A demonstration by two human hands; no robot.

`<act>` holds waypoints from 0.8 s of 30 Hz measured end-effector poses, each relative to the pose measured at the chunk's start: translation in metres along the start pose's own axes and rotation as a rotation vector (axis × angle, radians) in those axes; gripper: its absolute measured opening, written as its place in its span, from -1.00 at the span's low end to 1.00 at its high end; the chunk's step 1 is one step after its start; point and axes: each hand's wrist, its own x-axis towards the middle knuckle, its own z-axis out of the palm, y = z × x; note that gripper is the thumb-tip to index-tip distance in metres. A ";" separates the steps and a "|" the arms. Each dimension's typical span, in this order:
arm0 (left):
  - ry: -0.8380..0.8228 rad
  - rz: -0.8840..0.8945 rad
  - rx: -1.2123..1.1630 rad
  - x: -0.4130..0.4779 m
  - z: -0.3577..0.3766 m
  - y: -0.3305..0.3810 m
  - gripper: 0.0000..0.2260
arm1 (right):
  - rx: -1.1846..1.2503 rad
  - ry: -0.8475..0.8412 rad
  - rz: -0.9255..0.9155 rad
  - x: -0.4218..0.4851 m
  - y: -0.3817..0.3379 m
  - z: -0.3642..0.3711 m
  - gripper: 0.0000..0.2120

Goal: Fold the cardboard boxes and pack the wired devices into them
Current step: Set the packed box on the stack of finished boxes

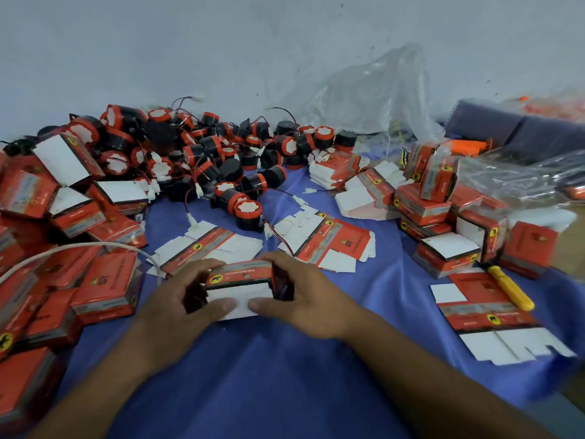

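From the head camera, near the lower centre of the frame, the left hand (186, 299) and right hand (300, 296) grasp a half-folded red cardboard box (240, 278) from either side, fingers curled round its ends and both thumbs on its white flap. It sits on the blue cloth surface (285, 375). A pile of black-and-red wired devices (205, 153) fills the upper left. Flat box blanks (329, 242) lie just above the hands. Folded boxes (104, 286) are stacked at the left edge, and a yellow-handled tool (509, 288) lies at the right.
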 end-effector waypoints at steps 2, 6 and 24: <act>0.005 0.014 0.025 -0.001 0.003 -0.001 -0.51 | -0.054 -0.020 -0.010 -0.002 -0.012 -0.014 -0.60; 0.013 -0.043 -0.011 -0.001 0.003 -0.007 -0.59 | -0.526 0.007 -0.001 -0.008 -0.032 -0.084 -0.50; -0.016 -0.054 0.145 -0.001 0.004 -0.013 -0.88 | -1.060 0.652 0.696 -0.061 0.019 -0.165 -0.66</act>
